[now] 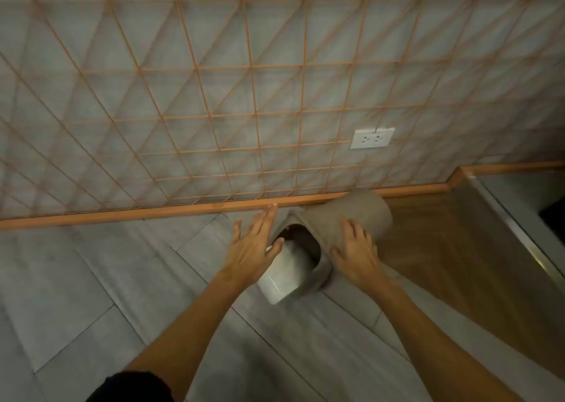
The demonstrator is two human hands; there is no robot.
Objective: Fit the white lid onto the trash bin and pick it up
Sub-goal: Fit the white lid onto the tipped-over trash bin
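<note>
A beige trash bin (351, 209) lies on its side on the floor against the skirting, its dark mouth facing me. A white rounded lid piece (284, 276) sticks out of that mouth toward me, resting on the tiles. My left hand (253, 242) hovers over the left of the mouth with fingers spread, its thumb touching the top of the white piece. My right hand (354, 248) lies flat and spread on the bin's side near the rim, not gripping it.
A grey wall with an orange line grid rises behind, with a white double socket (371, 138). An orange skirting board (183, 210) runs along its foot. Grey floor tiles (91, 279) lie to the left, wood flooring (443, 248) and a metal strip (513, 236) to the right.
</note>
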